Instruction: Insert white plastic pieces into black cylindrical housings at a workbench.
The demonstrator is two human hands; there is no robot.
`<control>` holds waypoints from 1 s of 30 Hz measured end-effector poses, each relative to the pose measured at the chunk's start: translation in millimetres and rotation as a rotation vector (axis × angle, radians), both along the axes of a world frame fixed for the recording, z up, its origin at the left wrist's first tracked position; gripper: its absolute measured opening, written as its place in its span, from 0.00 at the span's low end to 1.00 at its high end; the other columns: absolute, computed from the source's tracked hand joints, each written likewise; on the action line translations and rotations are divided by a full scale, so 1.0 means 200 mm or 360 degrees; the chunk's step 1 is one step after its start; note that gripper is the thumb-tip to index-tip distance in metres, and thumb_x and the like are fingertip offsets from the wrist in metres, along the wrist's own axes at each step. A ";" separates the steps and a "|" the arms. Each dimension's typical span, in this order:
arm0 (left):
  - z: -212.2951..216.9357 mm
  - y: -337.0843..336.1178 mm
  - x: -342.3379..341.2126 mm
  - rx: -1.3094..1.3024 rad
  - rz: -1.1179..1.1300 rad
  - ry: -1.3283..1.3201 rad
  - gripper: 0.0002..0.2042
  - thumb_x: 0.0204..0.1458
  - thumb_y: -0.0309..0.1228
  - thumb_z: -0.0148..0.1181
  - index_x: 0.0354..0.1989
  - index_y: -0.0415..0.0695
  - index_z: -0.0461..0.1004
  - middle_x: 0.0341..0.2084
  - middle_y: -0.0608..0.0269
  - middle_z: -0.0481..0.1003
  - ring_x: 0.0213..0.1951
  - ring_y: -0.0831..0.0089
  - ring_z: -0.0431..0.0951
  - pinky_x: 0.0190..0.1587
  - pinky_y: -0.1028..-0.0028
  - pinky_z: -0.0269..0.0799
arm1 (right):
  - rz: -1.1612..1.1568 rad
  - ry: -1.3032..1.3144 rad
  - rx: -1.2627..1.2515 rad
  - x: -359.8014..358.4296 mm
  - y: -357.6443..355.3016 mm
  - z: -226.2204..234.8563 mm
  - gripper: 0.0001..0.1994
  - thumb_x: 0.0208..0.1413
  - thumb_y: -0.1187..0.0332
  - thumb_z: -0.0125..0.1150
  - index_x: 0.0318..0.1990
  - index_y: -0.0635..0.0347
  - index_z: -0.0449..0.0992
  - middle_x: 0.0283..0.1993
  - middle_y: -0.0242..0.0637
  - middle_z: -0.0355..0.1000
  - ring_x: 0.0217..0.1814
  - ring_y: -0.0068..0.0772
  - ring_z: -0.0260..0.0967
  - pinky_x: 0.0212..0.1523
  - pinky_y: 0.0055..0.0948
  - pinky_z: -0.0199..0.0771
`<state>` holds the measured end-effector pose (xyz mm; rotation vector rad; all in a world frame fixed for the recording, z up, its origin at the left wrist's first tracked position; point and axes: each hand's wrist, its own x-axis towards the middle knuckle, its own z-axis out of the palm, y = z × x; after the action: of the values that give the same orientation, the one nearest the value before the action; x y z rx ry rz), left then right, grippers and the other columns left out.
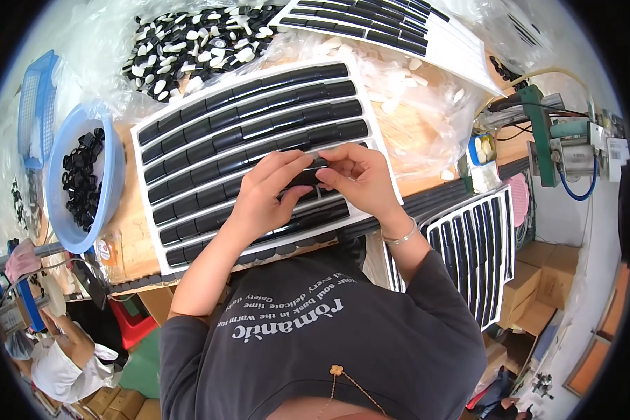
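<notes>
A white board (144,217) lies tilted on the table under my hands. Curved rows of glossy black pieces (252,129) cover it. My left hand (264,192) is over the lower right rows, its index finger and thumb curled around a small black piece (303,178). From the right, my right hand (365,180) meets it, with thumb and fingers pinched at the same piece's right end. The fingers hide much of that piece and the board slots below it. Whether the piece touches the board, I cannot tell.
Mixed black and white small parts (196,52) lie heaped on clear plastic. A blue basin (119,175) holds black parts. More filled boards stand at the back (392,21) and lower right (469,259). A green bench press (536,136) is at right. Another person (66,360) sits lower left.
</notes>
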<state>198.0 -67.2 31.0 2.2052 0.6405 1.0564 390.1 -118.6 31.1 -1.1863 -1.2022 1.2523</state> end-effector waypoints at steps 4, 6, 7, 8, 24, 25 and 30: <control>-0.01 -0.01 0.00 0.0055 0.0075 -0.0105 0.23 0.35 0.18 0.68 0.46 0.39 0.75 0.41 0.52 0.76 0.36 0.57 0.77 0.37 0.68 0.74 | -0.0071 0.0096 -0.0004 -0.05 0.00 0.01 0.10 0.53 0.80 0.62 0.43 0.68 0.74 0.35 0.33 0.74 0.33 0.18 0.73 0.34 0.17 0.76; -0.03 -0.02 0.00 0.0056 0.0125 -0.0130 0.23 0.35 0.17 0.68 0.46 0.39 0.75 0.41 0.53 0.76 0.36 0.57 0.77 0.36 0.68 0.74 | -0.0080 0.0102 0.0048 -0.07 0.01 0.00 0.13 0.51 0.83 0.63 0.45 0.66 0.73 0.33 0.32 0.74 0.32 0.17 0.73 0.32 0.15 0.75; -0.04 -0.03 -0.01 -0.0038 0.0140 -0.0155 0.23 0.35 0.17 0.68 0.45 0.39 0.75 0.41 0.53 0.76 0.37 0.57 0.78 0.37 0.69 0.75 | -0.0075 0.0103 0.0045 -0.06 0.02 0.00 0.13 0.51 0.83 0.63 0.45 0.66 0.73 0.33 0.32 0.74 0.32 0.17 0.73 0.32 0.15 0.75; -0.05 -0.03 -0.01 -0.0133 0.0157 -0.0181 0.23 0.35 0.17 0.69 0.45 0.38 0.76 0.41 0.53 0.77 0.37 0.57 0.78 0.38 0.69 0.75 | 0.0053 0.0049 -0.0009 -0.04 0.02 0.00 0.12 0.56 0.76 0.60 0.48 0.65 0.71 0.36 0.33 0.73 0.35 0.19 0.73 0.36 0.18 0.75; -0.06 -0.05 -0.04 -0.0269 0.0083 -0.0134 0.22 0.34 0.17 0.69 0.44 0.38 0.76 0.39 0.51 0.77 0.40 0.56 0.78 0.40 0.67 0.75 | 0.0436 -0.0008 0.0061 -0.18 0.30 -0.04 0.31 0.65 0.41 0.28 0.60 0.57 0.61 0.51 0.38 0.66 0.49 0.27 0.64 0.52 0.27 0.65; -0.05 -0.07 -0.06 -0.0515 0.0177 -0.0209 0.21 0.37 0.17 0.67 0.45 0.38 0.75 0.39 0.52 0.78 0.40 0.59 0.79 0.43 0.69 0.75 | 0.0495 -0.0252 0.0172 -0.17 0.37 -0.02 0.30 0.66 0.43 0.28 0.59 0.58 0.63 0.50 0.36 0.67 0.49 0.24 0.64 0.51 0.26 0.65; -0.14 -0.01 -0.21 -0.0674 0.0438 -0.0598 0.22 0.48 0.16 0.60 0.55 0.38 0.70 0.48 0.58 0.70 0.51 0.72 0.70 0.54 0.75 0.65 | -0.0189 -0.1160 0.1245 -0.13 1.04 -0.08 0.09 0.52 0.69 0.57 0.39 0.61 0.76 0.34 0.45 0.73 0.36 0.50 0.71 0.39 0.40 0.72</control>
<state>156.4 -69.6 3.5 1.5356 0.9129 1.2928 364.4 90.2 15.4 -1.0878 -1.8743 0.1499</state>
